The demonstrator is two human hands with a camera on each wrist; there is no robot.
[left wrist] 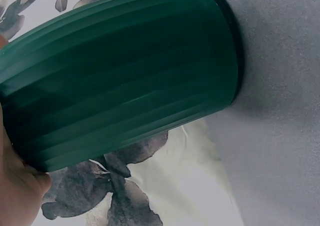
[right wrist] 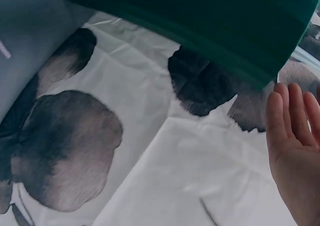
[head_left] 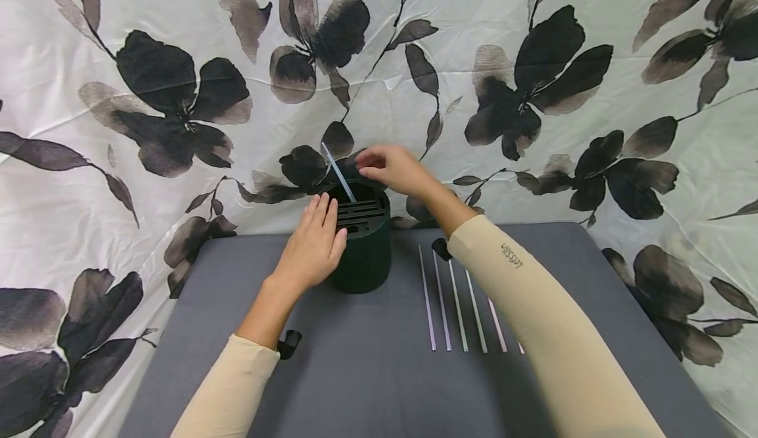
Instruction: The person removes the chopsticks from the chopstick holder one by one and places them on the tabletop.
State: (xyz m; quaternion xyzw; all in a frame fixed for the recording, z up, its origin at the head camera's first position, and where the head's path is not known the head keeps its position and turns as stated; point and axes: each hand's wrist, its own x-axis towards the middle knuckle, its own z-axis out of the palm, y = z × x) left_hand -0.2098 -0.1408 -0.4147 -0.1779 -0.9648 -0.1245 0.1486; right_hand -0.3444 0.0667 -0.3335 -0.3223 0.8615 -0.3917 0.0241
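Note:
A dark green ribbed cylinder holder (head_left: 362, 264) with a black slotted top (head_left: 364, 212) stands upright at the table's back. Out of its open rear part leans a pale blue straw-like stick (head_left: 339, 172). My left hand (head_left: 312, 244) rests against the holder's left rim, fingers straight and thumb apart at the front. Beyond the holder's right rim my right hand (head_left: 392, 170) hovers with bent, relaxed fingers and nothing held. The right wrist view shows its fingers (right wrist: 295, 111) beside the ribbed wall's top edge. In the left wrist view the green wall (left wrist: 125, 81) fills much of the frame.
Several thin pastel sticks (head_left: 460, 310) lie in a parallel row on the grey table (head_left: 367, 385), right of the holder; my right forearm partly covers some. A white floral cloth (head_left: 408, 116) hangs behind the table.

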